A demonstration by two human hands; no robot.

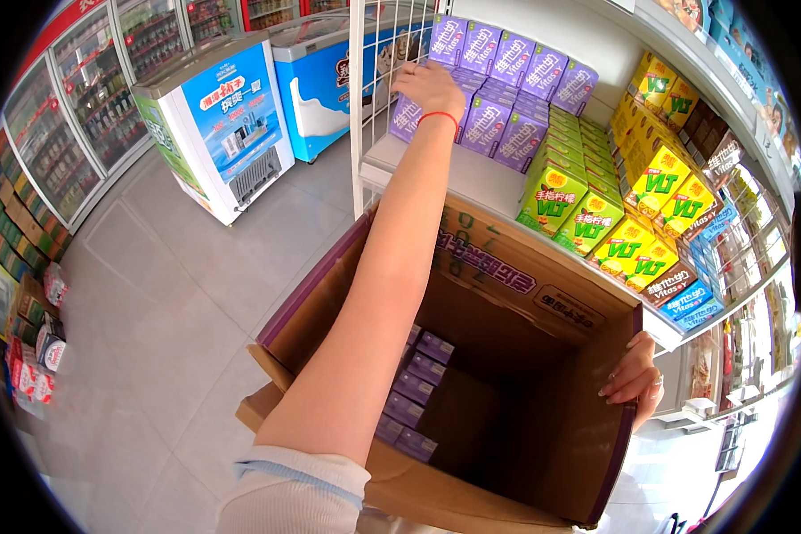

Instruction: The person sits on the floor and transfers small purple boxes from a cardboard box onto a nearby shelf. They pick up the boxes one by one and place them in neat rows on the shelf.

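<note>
My left hand (pixel 430 88), with a red string on its wrist, reaches over the left end of purple Vitasoy drink cartons (pixel 486 125) stacked on the shelf. Its fingers are bent at the cartons' tops; whether they grip one is hidden. My right hand (pixel 633 379) holds the right rim of a large open cardboard box (pixel 530 407) in front of the shelf. Several small purple cartons (pixel 412 387) lie inside the box, towards its left side, partly hidden beneath my left forearm.
Green VLT cartons (pixel 555 193) and yellow VLT cartons (pixel 661 173) stand right of the purple ones. A white wire grid (pixel 377 73) bounds the shelf's left end. Chest freezers (pixel 230 127) and glass-door fridges (pixel 60 127) stand at left, beyond the tiled floor (pixel 167 320).
</note>
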